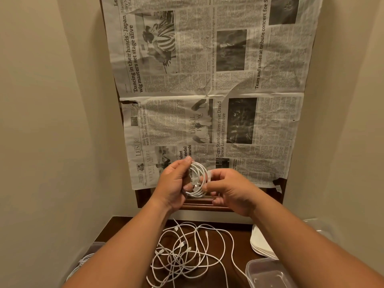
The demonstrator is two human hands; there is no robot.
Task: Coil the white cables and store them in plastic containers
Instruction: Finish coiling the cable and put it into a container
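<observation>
Finishing off a coiled white cable (pixel 197 180) in the middle of the frame, held up in front of the newspaper (pixel 207 80). Clamping the left side of the loops with the left hand (pixel 173 183), fingers and thumb curled round them; pinching the white plug end (pixel 209 175) at the coil's right edge with the right hand (pixel 230 189). Probably tucking that last tail in, so gripping firmly enough on the left to be holding every turn together, and feeding the plug round the bundle without letting the loops spring apart. Handling a thin, springy-looking cord: several even turns lying close together, apparently not yet bound. Leaving the tangle of loose white cables (pixel 187 254) lying on the dark wooden table (pixel 243 238) at lower centre, well below the coil. Aiming afterwards for the clear plastic container (pixel 268 273) at lower right.
</observation>
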